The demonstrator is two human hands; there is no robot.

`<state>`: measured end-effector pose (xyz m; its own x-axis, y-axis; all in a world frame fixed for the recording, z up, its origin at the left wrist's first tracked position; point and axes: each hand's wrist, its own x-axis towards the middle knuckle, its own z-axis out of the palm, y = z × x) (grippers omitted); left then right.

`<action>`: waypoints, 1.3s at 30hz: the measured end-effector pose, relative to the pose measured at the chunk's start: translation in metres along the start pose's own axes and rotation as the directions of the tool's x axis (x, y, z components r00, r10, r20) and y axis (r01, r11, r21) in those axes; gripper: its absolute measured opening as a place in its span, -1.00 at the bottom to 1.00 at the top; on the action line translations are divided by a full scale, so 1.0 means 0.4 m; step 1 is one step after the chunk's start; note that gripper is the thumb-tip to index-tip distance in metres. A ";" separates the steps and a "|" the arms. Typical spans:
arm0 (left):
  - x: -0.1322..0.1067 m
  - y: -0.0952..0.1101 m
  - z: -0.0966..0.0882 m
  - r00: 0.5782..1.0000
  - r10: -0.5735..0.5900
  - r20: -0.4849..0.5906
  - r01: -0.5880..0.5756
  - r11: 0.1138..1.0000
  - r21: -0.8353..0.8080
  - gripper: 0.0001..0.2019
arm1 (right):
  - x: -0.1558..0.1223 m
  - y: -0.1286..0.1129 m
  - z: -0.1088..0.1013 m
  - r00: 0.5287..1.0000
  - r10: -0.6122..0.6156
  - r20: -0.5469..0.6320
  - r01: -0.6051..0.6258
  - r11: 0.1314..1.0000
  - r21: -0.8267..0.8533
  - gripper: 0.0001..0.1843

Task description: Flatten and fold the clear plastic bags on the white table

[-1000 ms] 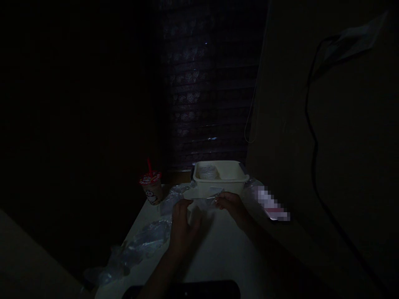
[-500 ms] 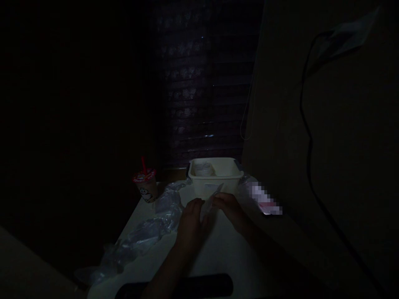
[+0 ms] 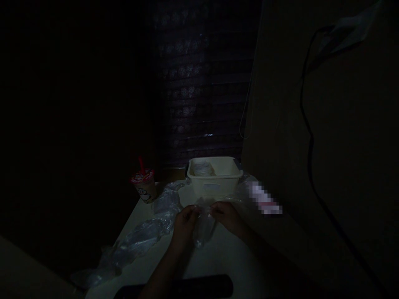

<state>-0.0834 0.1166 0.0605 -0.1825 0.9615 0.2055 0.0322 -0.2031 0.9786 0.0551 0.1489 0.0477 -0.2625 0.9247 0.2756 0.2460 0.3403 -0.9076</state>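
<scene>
Clear film: a small, limp, bag-like piece of transparent plastic [image 3: 204,229] is hanging between both hands above the table; whether its mouth is open, I cannot tell.
Left hand: at nine o'clock, the left hand [image 3: 184,224] is pinching the film's upper edge.
Right hand: at two o'clock, the right hand [image 3: 228,216] is pinching the opposite corner – probably to be keeping the soft film spread.
Basin: at twelve, a cream rectangular plastic basin [image 3: 215,183] is standing upright, holding a pale, clear-wrapped stack [image 3: 202,168] – perhaps keeping it together.
Loose plastic: crumpled transparent sheeting [image 3: 145,236] is lying from eight to eleven, leaving the middle of the white table [image 3: 232,257] for handling.
Cup: a red-lidded drink cup with a red straw [image 3: 145,191] is standing at ten, seemingly out of the hands' way.
</scene>
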 end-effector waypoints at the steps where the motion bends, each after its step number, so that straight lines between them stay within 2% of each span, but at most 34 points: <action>1: -0.002 0.006 -0.003 1.000 -0.024 -0.016 0.023 0.999 -0.026 -0.82 | 0.002 -0.001 -0.004 1.000 0.003 -0.024 -0.003 1.000 -0.023 -0.83; 6: -0.014 0.014 -0.018 0.988 -0.129 -0.081 0.114 0.980 -0.163 -0.81 | 0.010 -0.004 -0.035 0.983 0.021 -0.182 -0.031 0.998 -0.055 -0.82; 10: -0.023 -0.008 -0.022 0.975 -0.202 -0.094 0.169 0.945 -0.281 -0.83 | 0.002 -0.002 -0.054 0.971 0.068 -0.228 -0.073 0.997 -0.014 -0.77; 14: -0.032 -0.030 -0.030 0.964 -0.250 -0.093 0.201 0.911 -0.359 -0.84 | -0.008 0.002 -0.068 0.933 0.071 -0.352 -0.086 0.996 -0.028 -0.75; 16: -0.032 -0.041 -0.033 0.961 -0.262 -0.091 0.209 0.900 -0.383 -0.82 | -0.009 0.006 -0.073 0.930 0.062 -0.363 -0.066 0.998 0.001 -0.72; 20: -0.034 -0.067 -0.017 0.966 -0.249 -0.063 0.195 0.870 -0.453 -0.64 | -0.009 0.008 -0.064 0.959 0.115 -0.257 -0.068 0.981 0.183 -0.69; 22: -0.038 -0.078 -0.002 0.968 -0.247 -0.045 0.204 0.876 -0.437 -0.54 | -0.013 0.003 -0.054 0.965 0.143 -0.220 -0.091 0.969 0.230 -0.71; 26: -0.046 -0.084 0.005 0.960 -0.279 -0.013 0.259 0.905 -0.338 -0.57 | -0.022 -0.015 -0.054 0.976 0.086 -0.202 -0.067 0.993 0.102 -0.76; 29: -0.047 -0.075 -0.014 0.961 -0.275 -0.020 0.250 0.903 -0.350 -0.65 | -0.019 -0.018 -0.082 0.971 0.060 -0.231 -0.060 0.998 0.006 -0.80; 31: -0.045 -0.070 -0.026 0.964 -0.261 -0.041 0.228 0.899 -0.374 -0.69 | -0.014 -0.013 -0.102 0.976 0.064 -0.210 -0.065 0.998 0.005 -0.81; 35: -0.043 -0.070 -0.014 0.970 -0.225 -0.091 0.172 0.902 -0.397 -0.68 | -0.010 -0.015 -0.117 0.996 0.086 0.000 -0.086 0.996 0.027 -0.74; 37: -0.044 -0.071 0.007 0.977 -0.190 -0.096 0.150 0.933 -0.326 -0.57 | -0.014 -0.034 -0.113 0.994 0.069 0.088 -0.069 0.998 0.002 -0.74; 39: -0.041 -0.067 0.027 0.988 -0.149 -0.045 0.137 0.971 -0.195 -0.47 | -0.018 -0.059 -0.109 0.988 0.032 0.153 -0.027 0.999 -0.029 -0.74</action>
<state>-0.0707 0.1080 0.0311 -0.2296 0.9716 0.0574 -0.1850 -0.1015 0.9775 0.0921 0.1416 0.0809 -0.3942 0.8981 0.1951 0.2797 0.3194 -0.9054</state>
